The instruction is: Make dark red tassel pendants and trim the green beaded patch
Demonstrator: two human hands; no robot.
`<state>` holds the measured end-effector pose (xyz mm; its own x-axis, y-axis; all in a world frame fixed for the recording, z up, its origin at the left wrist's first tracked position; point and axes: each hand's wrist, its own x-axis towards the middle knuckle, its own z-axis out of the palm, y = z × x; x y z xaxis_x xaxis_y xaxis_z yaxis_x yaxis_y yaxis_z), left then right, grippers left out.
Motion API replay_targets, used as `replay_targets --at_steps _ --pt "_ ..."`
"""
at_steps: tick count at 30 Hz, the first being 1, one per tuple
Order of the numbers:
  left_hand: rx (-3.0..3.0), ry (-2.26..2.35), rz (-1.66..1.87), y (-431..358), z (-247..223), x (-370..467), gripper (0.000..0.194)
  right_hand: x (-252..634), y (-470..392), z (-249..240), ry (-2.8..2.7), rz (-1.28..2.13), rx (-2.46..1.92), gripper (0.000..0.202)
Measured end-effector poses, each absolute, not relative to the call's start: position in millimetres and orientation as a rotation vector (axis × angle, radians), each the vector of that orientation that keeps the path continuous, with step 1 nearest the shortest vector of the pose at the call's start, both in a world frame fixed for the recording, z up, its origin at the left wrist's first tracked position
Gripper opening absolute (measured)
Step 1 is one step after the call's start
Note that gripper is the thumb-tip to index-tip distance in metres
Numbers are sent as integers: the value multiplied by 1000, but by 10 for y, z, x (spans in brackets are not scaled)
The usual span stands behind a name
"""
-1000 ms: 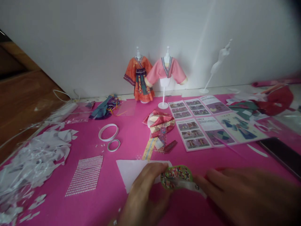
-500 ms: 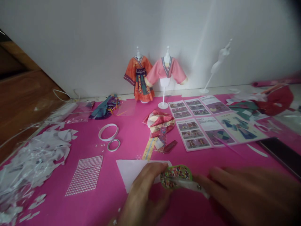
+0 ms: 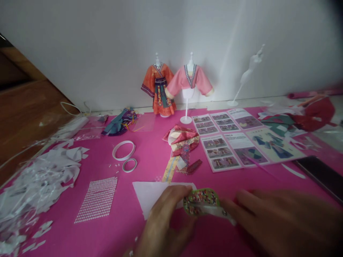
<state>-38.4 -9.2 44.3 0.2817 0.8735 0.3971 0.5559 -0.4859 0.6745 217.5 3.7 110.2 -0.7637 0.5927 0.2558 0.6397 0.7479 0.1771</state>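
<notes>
My left hand (image 3: pixel 167 221) pinches a small rounded piece with a green rim and multicoloured speckles (image 3: pixel 202 197) at its left edge. It could be printed fabric; blur hides the exact material. From the right, my right hand (image 3: pixel 270 217), smeared by motion, grips scissors (image 3: pixel 214 210) whose pale blades lie across the lower part of that piece. The handles are hidden in my fingers. Beneath and behind my left hand lies a white paper sheet (image 3: pixel 147 196). Red and cream doll clothing (image 3: pixel 183 141) with a yellow strip (image 3: pixel 170 167) rests just beyond it.
Two dressed doll stands, one orange (image 3: pixel 162 89) and one pink (image 3: pixel 189 80), stand by the wall, with a bare white form (image 3: pixel 249 71) farther right. Printed instructions (image 3: pixel 235 142) and a phone (image 3: pixel 318 175) lie right. Tape rolls (image 3: pixel 124 150), a pearl sheet (image 3: pixel 96 200) and paper scraps (image 3: pixel 45 178) lie left.
The scissors and my right hand have shifted very slightly left. My left hand and the speckled piece are almost where they were.
</notes>
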Motion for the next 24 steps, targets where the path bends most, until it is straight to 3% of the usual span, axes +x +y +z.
replay_targets --at_steps 24 --pt "2172 1293 1041 -81 401 -409 52 2253 39 1040 -2821 -449 -965 37"
